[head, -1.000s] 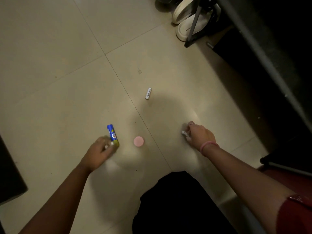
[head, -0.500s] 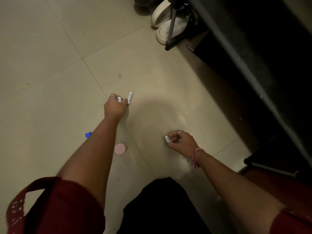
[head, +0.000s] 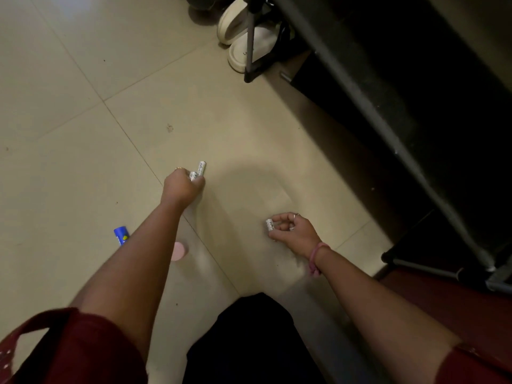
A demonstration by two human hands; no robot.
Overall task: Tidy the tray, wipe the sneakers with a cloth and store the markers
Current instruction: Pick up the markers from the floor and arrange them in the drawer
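My left hand [head: 182, 185] reaches forward over the tiled floor and is closed on two small white cylinders [head: 199, 171] with printed text, which look like markers or batteries. My right hand [head: 293, 230] hovers low at the right, its fingers curled around another white cylinder [head: 269, 225]. A blue and yellow stick [head: 121, 235] lies on the floor to the left, partly hidden by my left forearm. A round pink cap [head: 178, 250] lies beside that forearm. White sneakers [head: 243, 31] stand at the top, behind a black stand leg.
A dark shelf frame [head: 374, 117] with metal bars runs down the right side. A black stand leg [head: 250, 45] rests on the floor in front of the sneakers. My dark-clothed knee [head: 249, 342] fills the bottom centre. Pale tiled floor [head: 69, 92] lies to the left.
My left hand went from the blue stick forward to the white cylinder on the floor and closed on it. My right hand lifted slightly with its cylinder. The camera view shifted.
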